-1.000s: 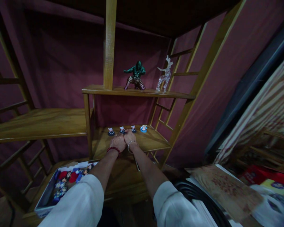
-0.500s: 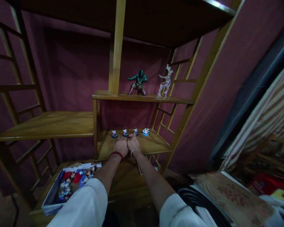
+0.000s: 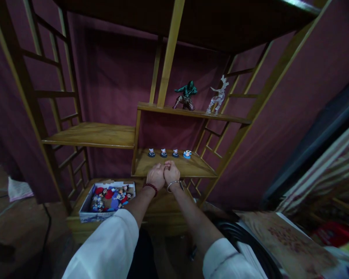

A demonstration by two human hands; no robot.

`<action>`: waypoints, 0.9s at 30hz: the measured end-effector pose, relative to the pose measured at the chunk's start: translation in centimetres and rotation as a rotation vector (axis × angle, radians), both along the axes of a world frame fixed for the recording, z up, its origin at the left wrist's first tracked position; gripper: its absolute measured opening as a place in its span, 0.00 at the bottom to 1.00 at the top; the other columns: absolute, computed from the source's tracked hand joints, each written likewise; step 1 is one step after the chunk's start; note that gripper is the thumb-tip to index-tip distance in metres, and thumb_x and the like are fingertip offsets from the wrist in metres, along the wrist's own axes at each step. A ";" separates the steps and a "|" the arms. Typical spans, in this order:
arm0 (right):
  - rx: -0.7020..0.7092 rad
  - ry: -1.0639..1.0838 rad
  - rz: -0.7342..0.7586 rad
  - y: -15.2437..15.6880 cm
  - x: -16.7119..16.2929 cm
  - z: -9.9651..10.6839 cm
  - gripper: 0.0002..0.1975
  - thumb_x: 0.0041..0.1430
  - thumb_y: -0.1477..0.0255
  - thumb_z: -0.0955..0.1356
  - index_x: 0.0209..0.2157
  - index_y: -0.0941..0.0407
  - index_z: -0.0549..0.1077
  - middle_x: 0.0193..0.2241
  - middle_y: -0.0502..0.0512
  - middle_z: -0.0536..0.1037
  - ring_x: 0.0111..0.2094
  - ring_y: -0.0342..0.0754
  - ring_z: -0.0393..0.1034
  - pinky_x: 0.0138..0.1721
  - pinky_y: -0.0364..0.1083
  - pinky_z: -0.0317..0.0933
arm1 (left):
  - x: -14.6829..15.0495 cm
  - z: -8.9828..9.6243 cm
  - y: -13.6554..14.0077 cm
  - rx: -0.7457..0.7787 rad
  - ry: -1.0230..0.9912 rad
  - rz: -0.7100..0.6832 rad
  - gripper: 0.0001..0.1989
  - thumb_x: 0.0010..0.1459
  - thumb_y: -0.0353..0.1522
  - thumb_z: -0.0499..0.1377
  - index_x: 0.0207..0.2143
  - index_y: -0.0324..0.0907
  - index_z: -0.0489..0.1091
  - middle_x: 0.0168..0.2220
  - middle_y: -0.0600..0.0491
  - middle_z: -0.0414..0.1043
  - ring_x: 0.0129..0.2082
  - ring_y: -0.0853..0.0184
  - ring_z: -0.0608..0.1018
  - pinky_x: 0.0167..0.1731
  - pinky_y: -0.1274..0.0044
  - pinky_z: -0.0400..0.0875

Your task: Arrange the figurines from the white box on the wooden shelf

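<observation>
My left hand (image 3: 156, 176), with a dark red bead bracelet, and my right hand (image 3: 172, 173), with a silver bangle, meet at the front edge of the small lower shelf (image 3: 145, 167). Fingers on both are curled inward; whatever may be between them is hidden. Beyond them stands a row of small figurines on round bases: a dark-based one (image 3: 151, 153) at the left, a second (image 3: 163, 153), a third (image 3: 175, 153), and a blue-based one (image 3: 187, 154) at the right. Neither hand touches the row.
At lower left, an open box (image 3: 88, 216) holds several small figurines. A dark green crouching figure (image 3: 187, 95) and a clear deer figurine (image 3: 217, 97) stand on the shelf above. A wooden post (image 3: 171, 54) rises beside them. Right of me lies a patterned board (image 3: 285, 240).
My joined hands have drawn back from the figurine row toward the shelf's front edge. The view has turned left, showing more of the box. The figurines stand as before.
</observation>
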State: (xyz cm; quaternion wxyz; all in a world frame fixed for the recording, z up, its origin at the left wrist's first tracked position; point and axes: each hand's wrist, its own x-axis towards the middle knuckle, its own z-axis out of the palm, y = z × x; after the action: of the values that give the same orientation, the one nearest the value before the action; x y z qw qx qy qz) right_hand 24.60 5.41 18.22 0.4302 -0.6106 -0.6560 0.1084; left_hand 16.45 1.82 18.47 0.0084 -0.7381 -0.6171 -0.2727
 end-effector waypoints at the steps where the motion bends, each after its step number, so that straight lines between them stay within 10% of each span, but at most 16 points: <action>1: 0.006 -0.007 0.003 -0.5 -0.2 -0.1 0.11 0.49 0.77 0.58 0.34 0.55 0.66 0.30 0.50 0.74 0.32 0.44 0.67 0.35 0.41 0.55 | -0.1 -0.3 -0.5 0.022 -0.012 0.008 0.11 0.59 0.31 0.44 0.38 0.40 0.65 0.37 0.49 0.65 0.39 0.67 0.68 0.39 0.76 0.63; 12: 0.075 0.024 0.144 -5.3 -2.3 -2.0 0.12 0.48 0.76 0.55 0.27 0.55 0.68 0.27 0.50 0.73 0.31 0.44 0.65 0.36 0.41 0.56 | -2.6 -2.5 -5.1 0.081 0.006 -0.002 0.11 0.59 0.30 0.44 0.39 0.40 0.63 0.38 0.50 0.63 0.40 0.68 0.66 0.38 0.78 0.64; 27: -0.067 -0.080 0.314 -9.8 -9.0 -9.5 0.12 0.49 0.78 0.56 0.27 0.54 0.69 0.28 0.50 0.73 0.31 0.43 0.66 0.35 0.40 0.56 | -8.7 -9.3 -10.7 -0.129 -0.009 0.179 0.13 0.59 0.28 0.42 0.43 0.40 0.63 0.40 0.49 0.65 0.40 0.68 0.68 0.39 0.77 0.64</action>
State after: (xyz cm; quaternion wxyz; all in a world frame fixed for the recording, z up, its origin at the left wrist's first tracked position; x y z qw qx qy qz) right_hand 15.61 -4.40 8.75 0.3610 -0.5182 -0.7560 0.1718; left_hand 7.71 -8.88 9.17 -0.0175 -0.6777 -0.6968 -0.2340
